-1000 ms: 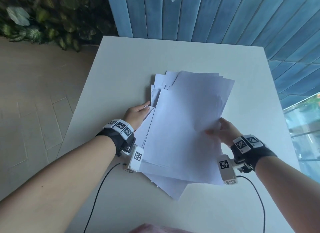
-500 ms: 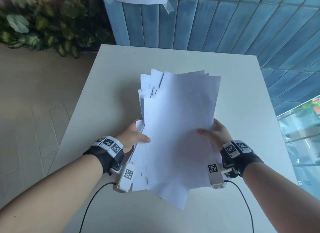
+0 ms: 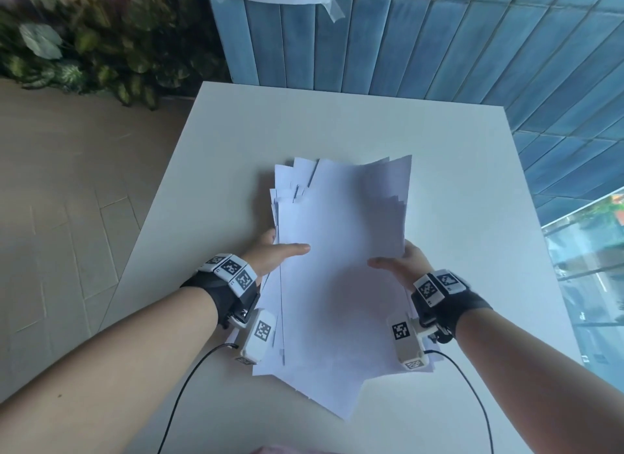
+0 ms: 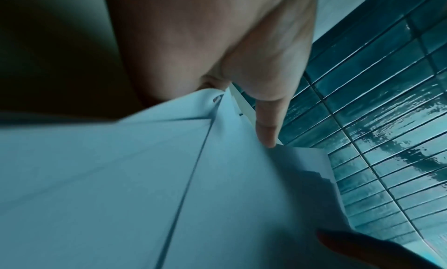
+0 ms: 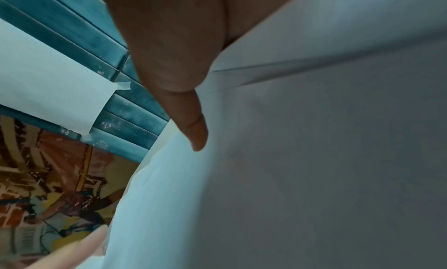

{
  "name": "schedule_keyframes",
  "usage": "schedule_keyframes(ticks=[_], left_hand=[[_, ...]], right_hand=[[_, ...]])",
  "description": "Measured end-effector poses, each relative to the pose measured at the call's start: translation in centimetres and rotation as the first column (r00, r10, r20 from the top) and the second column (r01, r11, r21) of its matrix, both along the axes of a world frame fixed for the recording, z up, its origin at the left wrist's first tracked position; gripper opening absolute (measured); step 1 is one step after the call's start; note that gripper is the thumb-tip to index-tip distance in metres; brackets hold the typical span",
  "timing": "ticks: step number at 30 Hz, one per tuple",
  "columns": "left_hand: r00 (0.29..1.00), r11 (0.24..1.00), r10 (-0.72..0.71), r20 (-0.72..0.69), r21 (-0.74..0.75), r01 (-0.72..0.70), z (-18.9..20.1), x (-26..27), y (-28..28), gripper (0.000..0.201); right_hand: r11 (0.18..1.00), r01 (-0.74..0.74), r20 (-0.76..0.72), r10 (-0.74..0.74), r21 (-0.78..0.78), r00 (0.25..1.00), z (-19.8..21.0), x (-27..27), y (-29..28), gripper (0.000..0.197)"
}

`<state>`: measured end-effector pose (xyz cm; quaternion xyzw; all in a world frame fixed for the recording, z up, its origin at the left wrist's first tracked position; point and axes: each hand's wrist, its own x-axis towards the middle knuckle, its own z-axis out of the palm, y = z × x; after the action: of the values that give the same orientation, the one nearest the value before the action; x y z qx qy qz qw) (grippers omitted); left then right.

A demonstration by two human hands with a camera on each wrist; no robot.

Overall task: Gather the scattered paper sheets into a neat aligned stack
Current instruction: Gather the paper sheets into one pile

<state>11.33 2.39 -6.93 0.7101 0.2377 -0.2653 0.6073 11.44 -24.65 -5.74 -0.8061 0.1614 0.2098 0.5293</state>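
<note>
**Sheets held at both sides**

The left hand and right hand pinch the sheets by opposite edges, thumbs on top, over the white bench. The sheets' corners are fanned, not aligned.

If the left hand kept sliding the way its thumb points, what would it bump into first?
Probably the right hand. The left hand grips the paper sheets with its thumb lying across the top sheet, pointing at the right thumb opposite. Only paper lies between them, though depth is hard to judge.
</note>
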Motion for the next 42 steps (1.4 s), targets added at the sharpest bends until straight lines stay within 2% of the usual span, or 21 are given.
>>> schedule_keyframes(ticks=[2,4,6,10,12,16,18,20,23,29,31,34,37,40,42], left_hand=[[1.0,0.999,-0.004,0.024,-0.036,0.005,0.7,-0.2,0.0,0.063],[0.998,0.998,0.036,0.041,-0.048,-0.034,0.9,-0.2,0.5,0.062],[0.997,0.999,0.018,0.075,-0.029,-0.015,1.0,-0.2,0.7,0.055],[0.975,0.988,-0.101,0.2,0.139,0.073,1.4,-0.2,0.5,0.033],[0.955,0.969,-0.151,0.255,0.231,0.091,1.9,0.0,0.5,0.034],[0.912,0.91,-0.276,0.302,0.389,0.147,4.6,1.1,1.0,0.049],[0.863,0.887,-0.355,0.359,0.421,0.19,6.5,1.9,1.4,0.037],[0.817,0.857,-0.426,0.389,0.462,0.227,8.4,2.8,1.9,0.03],[0.772,0.826,-0.506,0.384,0.475,0.304,10.4,4.2,2.6,0.032],[0.791,0.823,-0.514,0.332,0.449,0.347,9.4,4.5,4.2,0.042],[0.779,0.79,-0.557,0.287,0.473,0.39,8.6,4.1,4.3,0.041],[0.748,0.678,-0.646,0.153,0.565,0.47,7.6,3.6,4.6,0.043],[0.727,0.639,-0.682,0.075,0.544,0.544,7.3,3.4,4.5,0.048],[0.7,0.627,-0.71,0.077,0.521,0.579,7.2,3.8,3.5,0.049],[0.671,0.606,-0.736,0.087,0.528,0.596,7.1,4.1,2.8,0.048]], right_hand=[[1.0,0.008,0.005,-0.008,-0.013,1.0,-0.1,-0.2,-0.3,0.034],[0.999,0.001,0.008,-0.001,-0.037,1.0,0.0,-0.3,-0.7,0.035],[0.996,-0.041,0.02,0.042,-0.076,0.999,0.1,-0.4,-0.7,0.037],[0.989,-0.08,0.014,0.082,-0.12,0.996,0.1,-0.5,-0.1,0.041],[0.979,-0.128,-0.013,0.128,-0.156,0.992,0.2,-0.6,-0.1,0.043],[0.959,-0.179,-0.075,0.166,-0.22,0.983,0.0,-0.6,-0.1,0.045],[0.965,-0.134,-0.08,0.119,-0.227,0.99,-0.1,-0.3,-0.1,0.051],[0.985,-0.035,-0.09,0.02,-0.172,0.996,0.4,0.1,-0.2,0.059],[0.988,0.052,-0.047,-0.059,-0.146,0.997,1.5,1.1,-0.7,0.067],[0.952,0.145,0.037,-0.14,-0.269,0.989,2.6,1.5,-1.9,0.089],[0.94,0.179,0.066,-0.166,-0.291,0.984,2.8,1.4,-2.2,0.104],[0.915,0.177,0.094,-0.152,-0.364,0.984,2.9,1.8,-2.8,0.116],[0.922,0.054,0.079,-0.025,-0.385,0.997,3.4,2.8,-3.1,0.103],[0.935,-0.129,-0.003,0.136,-0.329,0.991,3.4,4.0,-2.5,0.068],[0.926,-0.156,-0.01,0.162,-0.344,0.987,3.1,4.0,-2.3,0.051]])
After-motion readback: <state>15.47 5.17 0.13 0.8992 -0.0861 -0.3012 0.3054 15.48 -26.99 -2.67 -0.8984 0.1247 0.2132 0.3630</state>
